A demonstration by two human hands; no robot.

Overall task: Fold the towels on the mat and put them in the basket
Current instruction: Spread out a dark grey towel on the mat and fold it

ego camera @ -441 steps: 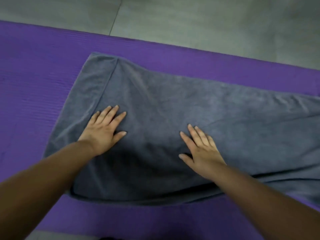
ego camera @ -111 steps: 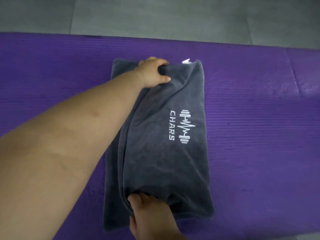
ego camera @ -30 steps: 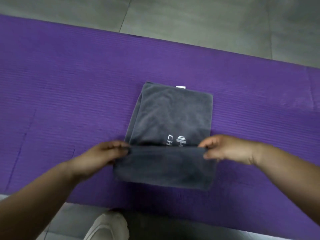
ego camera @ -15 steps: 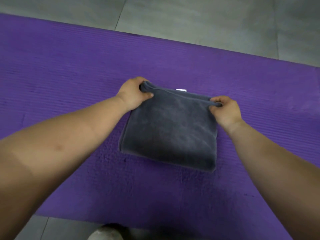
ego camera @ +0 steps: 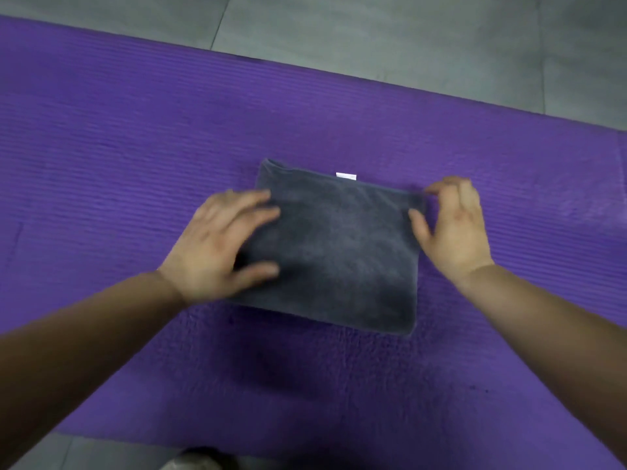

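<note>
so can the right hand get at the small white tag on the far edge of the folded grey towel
Probably yes: the right hand is at the right edge of the folded grey towel, and the small white tag lies exposed on its far edge, nothing between them.

Left hand [ego camera: 220, 242]: palm down, fingers [ego camera: 251, 212] straight and spread, thumb splayed on the near side; slightly blurred.
Right hand [ego camera: 453, 232]: palm down, fingers loosely bent, thumb set apart toward the left hand.
Left forearm [ego camera: 84, 334], right forearm [ego camera: 559, 327]: bare, entering from the lower corners, converging.
</note>
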